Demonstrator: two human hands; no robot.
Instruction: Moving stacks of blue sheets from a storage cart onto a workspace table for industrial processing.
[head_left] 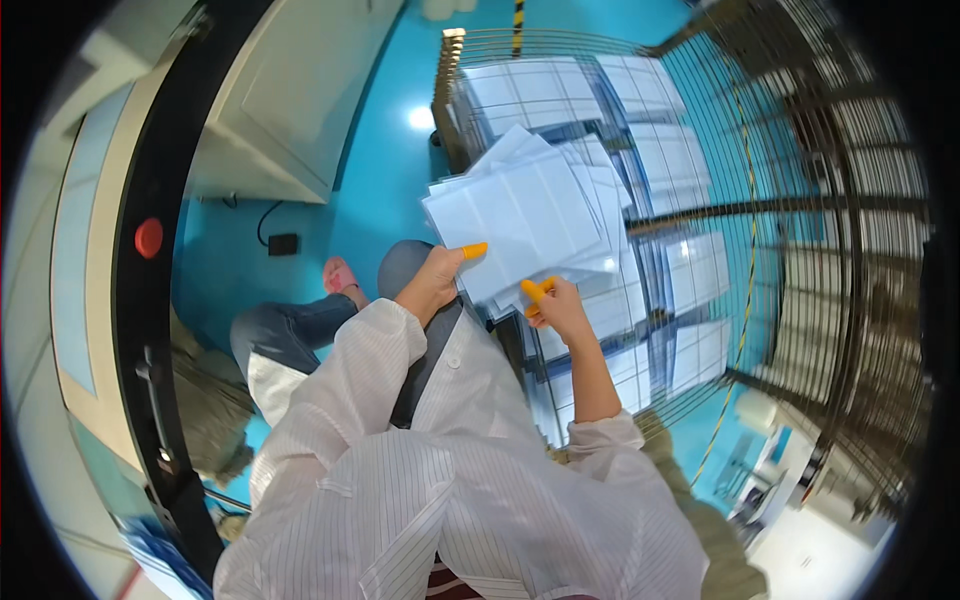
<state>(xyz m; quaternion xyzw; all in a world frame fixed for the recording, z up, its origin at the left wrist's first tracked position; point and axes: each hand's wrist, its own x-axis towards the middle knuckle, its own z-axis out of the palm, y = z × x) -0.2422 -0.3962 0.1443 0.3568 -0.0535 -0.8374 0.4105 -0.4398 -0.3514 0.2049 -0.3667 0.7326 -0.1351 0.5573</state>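
A fanned stack of thin white sheets [520, 215] lies over the near left part of a wire cart. My left hand [438, 278] grips the stack's left edge, its thumb in an orange finger cot [474, 251] laid flat on the top sheet. At the near right edge of the stack is my right hand [560, 308], its fingertips in orange cots and curled together on the sheets' edge. How many sheets the right fingers pinch cannot be made out. Below the sheets, the wire cart [550, 38] holds several stacks of white panels [690, 270] with blue dividers between them.
Along the left runs a black-framed machine [150, 220] with a red button [148, 237]. A white cabinet [280, 110] stands beyond it on the blue floor [385, 130]. Another person's leg and pink shoe [341, 275] are left of my knee. Wire racks [840, 200] rise at right.
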